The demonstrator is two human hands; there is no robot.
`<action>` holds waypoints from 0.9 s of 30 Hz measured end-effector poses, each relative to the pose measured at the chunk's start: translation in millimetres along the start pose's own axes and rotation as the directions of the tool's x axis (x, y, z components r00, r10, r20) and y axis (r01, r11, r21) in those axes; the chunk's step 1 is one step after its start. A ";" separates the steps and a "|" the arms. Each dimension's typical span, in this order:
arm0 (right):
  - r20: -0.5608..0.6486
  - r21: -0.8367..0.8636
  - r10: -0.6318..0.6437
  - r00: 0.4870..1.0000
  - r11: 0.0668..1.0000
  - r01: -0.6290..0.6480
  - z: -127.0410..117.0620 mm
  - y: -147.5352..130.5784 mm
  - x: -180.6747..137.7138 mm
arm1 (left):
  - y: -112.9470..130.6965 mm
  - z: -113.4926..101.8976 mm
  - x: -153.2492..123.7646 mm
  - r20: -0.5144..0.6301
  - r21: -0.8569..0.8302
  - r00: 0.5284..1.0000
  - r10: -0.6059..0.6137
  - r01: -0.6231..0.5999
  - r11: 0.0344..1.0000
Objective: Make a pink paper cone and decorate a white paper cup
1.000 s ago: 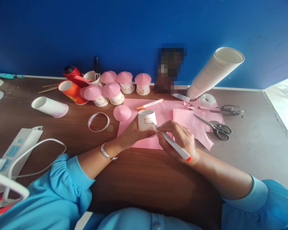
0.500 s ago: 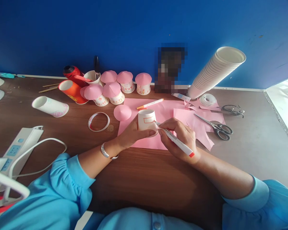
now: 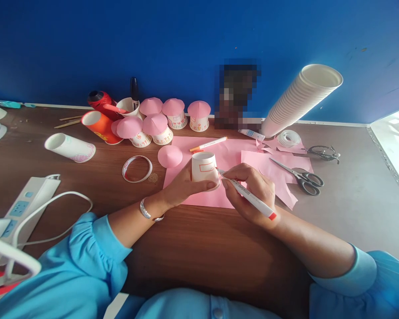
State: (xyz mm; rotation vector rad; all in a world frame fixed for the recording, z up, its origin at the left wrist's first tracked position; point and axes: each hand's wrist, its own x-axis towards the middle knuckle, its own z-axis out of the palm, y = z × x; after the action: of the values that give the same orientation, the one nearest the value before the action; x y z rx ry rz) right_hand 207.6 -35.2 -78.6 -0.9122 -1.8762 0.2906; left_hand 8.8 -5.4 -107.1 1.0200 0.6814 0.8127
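A short white paper cup (image 3: 199, 175) is gripped in my left hand (image 3: 182, 184), its thumb across the lower front. On the cup's side a red rectangle outline shows, now closed on all four sides. My right hand (image 3: 251, 192) holds a white marker with a red end (image 3: 252, 199), its tip close to the cup's right side; whether it touches I cannot tell. Under both hands lies a sheet of pink paper (image 3: 186, 144). A pink paper cone (image 3: 170, 157) and an orange-tipped marker (image 3: 208, 144) rest on it.
Several decorated cups with pink cone tops (image 3: 198, 115) stand at the back. Scissors (image 3: 301, 177) lie on pink scraps to the right, near a tall leaning stack of paper cups (image 3: 299, 102). At left are a tape ring (image 3: 137, 169), a tipped cup (image 3: 68, 147) and a power strip (image 3: 23, 208).
My right hand and the marker have moved slightly right, and the tip has come away from the rectangle's right side. My left hand and the cup stay almost still.
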 end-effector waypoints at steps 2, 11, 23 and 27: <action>0.002 -0.004 0.010 1.000 1.000 -0.010 0.3 0.5 0.2 | 1.0 1.0 -0.1 -0.003 0.006 1.000 -0.002 0.002 1.000; 0.016 -0.018 0.021 1.000 1.000 -0.021 -0.1 0.0 0.7 | 4.9 2.8 -0.8 0.002 0.017 1.000 -0.011 0.011 1.000; 0.032 -0.001 0.006 0.999 1.000 -0.006 -1.8 -1.9 -0.3 | 3.6 1.3 -0.1 0.018 0.024 1.000 -0.017 0.017 1.000; 0.010 0.022 -0.026 1.000 0.999 0.026 -2.6 -5.0 -0.9 | 3.4 1.7 0.2 0.006 0.054 1.000 -0.004 0.004 0.999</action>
State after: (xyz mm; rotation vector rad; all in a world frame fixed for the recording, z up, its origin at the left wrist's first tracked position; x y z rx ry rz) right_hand 207.7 -39.8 -75.2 -0.8719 -1.8899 0.3002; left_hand 9.3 -5.0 -103.4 1.0691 0.7033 0.7912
